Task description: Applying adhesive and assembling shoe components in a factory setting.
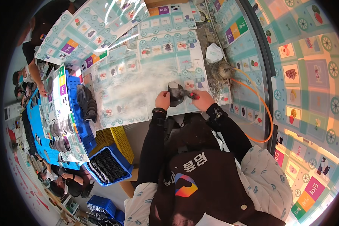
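Observation:
My left hand (162, 100) is closed on the left edge of a dark, rounded, cup-like piece (176, 98) with a pale patch at its top. My right hand (203, 101) wraps round a small dark hand tool with a red part (193, 96). The tool's far end reaches to the right side of the dark piece; whether they touch I cannot tell. Both hands are over the near edge of a table (120, 96) covered with printed sheets and pale dust.
At the left, a blue crate (80, 128) has dark curved pieces (87, 103) stacked by it. Below stand a yellow crate (121, 142) and a blue crate of dark pieces (107, 165). An orange hose (271, 124) loops at right. Other people work at the far left.

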The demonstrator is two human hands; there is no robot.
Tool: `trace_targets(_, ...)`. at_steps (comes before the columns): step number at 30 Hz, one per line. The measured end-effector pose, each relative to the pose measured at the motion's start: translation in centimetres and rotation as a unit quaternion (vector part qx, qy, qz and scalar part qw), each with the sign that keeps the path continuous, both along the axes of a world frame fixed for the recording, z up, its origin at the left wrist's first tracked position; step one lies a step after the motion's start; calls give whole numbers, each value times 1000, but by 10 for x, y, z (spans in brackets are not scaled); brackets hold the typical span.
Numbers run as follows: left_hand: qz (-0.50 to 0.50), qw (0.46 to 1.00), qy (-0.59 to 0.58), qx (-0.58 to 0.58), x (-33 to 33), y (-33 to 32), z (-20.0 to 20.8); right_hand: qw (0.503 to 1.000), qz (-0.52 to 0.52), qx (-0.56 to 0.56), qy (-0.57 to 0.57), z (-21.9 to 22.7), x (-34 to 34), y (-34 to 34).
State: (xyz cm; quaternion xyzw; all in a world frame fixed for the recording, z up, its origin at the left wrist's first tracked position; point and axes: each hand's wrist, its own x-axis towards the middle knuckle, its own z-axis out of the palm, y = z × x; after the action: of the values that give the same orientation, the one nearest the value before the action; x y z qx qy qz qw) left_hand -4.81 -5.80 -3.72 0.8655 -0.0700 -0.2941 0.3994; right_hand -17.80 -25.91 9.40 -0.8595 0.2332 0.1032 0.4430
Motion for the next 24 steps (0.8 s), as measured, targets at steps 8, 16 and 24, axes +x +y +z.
trace_targets(8, -8, 1000, -24, 4, -2, -4, 3, 999, 47, -1, 18, -25, -32, -1)
trace_targets(16, 14, 999, -47, -17, 2, 4, -19, 997, -1, 63, -45, 4, -17, 5)
trace_targets(24, 36, 998, -28, -49, 3, 14, -28, 999, -22, 33, 7, 2, -18, 11)
